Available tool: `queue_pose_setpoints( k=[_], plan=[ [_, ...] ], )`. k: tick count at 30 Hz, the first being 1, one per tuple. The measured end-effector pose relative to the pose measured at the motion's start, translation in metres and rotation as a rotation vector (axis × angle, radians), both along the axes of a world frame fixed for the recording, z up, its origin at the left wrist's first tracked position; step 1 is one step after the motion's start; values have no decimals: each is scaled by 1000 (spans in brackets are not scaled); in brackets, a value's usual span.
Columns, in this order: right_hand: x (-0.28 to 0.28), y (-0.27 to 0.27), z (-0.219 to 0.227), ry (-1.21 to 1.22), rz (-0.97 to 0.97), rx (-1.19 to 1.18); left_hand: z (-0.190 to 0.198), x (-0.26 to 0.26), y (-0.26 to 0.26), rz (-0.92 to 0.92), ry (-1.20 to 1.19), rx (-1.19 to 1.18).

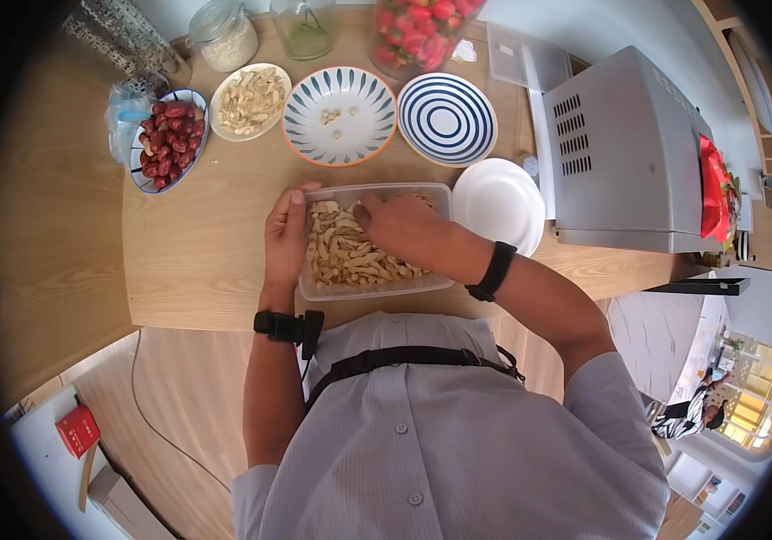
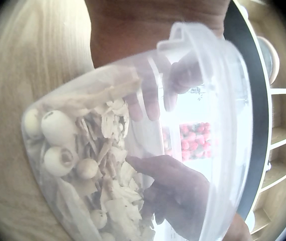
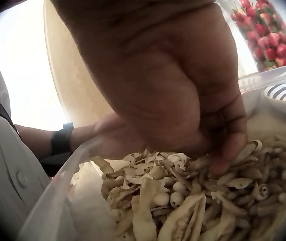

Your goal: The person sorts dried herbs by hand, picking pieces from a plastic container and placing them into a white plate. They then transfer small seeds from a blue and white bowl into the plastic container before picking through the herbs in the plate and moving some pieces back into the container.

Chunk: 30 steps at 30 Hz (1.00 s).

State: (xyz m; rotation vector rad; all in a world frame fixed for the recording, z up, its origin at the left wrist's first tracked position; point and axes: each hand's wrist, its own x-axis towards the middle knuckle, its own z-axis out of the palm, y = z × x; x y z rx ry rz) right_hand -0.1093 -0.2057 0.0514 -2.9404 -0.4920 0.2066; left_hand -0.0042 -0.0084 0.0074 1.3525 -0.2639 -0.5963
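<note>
A clear plastic container (image 1: pixel 377 290) stands near the table's front edge, filled with pale dried slices (image 3: pixel 183 216) and round lotus seeds (image 2: pixel 59 128). My left hand (image 1: pixel 287 236) grips its left side at the far corner. Inside the container, my right hand (image 1: pixel 404 227) reaches down with bent fingers (image 3: pixel 225 158) touching the pieces. Its fingertips are partly hidden, so I cannot tell whether they pinch anything. Beyond the container, a plate with a leaf-pattern rim (image 1: pixel 300 135) bears several small pale lotus seeds (image 1: pixel 330 117).
At the back left are a bowl of red dates (image 1: pixel 170 144) and a dish of pale slices (image 1: pixel 249 101). A blue-ringed plate (image 1: pixel 447 119) and white bowl (image 1: pixel 498 207) sit right of centre. Jars (image 1: pixel 224 40), a strawberry container (image 1: pixel 417 36) and a grey appliance (image 1: pixel 624 153) border the table.
</note>
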Motion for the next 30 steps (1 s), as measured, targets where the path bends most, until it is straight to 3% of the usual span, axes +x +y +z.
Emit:
queue_pose_setpoints(
  k=[3,9,12,15,18,21,24,27,30],
  plan=[
    [0,-1,-2,20,13,-23,4,-1,-1,-3,5,-7],
    [-5,-12,31,39,64,259,3,-1,0,3,-9,7],
    [-3,-16,55,1,14,432,1,0,0,8,-14,15],
    [15,-30,69,29,-209,537,1,0,-1,8,-32,34],
    [48,-56,36,-225,-204,540,1,1,0,-11,-35,48],
    [63,-61,25,-179,-265,370,-4,2,2,-40,-25,27],
    [58,-43,47,-185,-279,359,-7,1,5,-25,-30,29],
    [37,-12,67,-124,-114,535,1,0,1,-3,-36,53],
    [29,18,27,15,81,466,3,-1,-1,-13,-15,44]
  ],
)
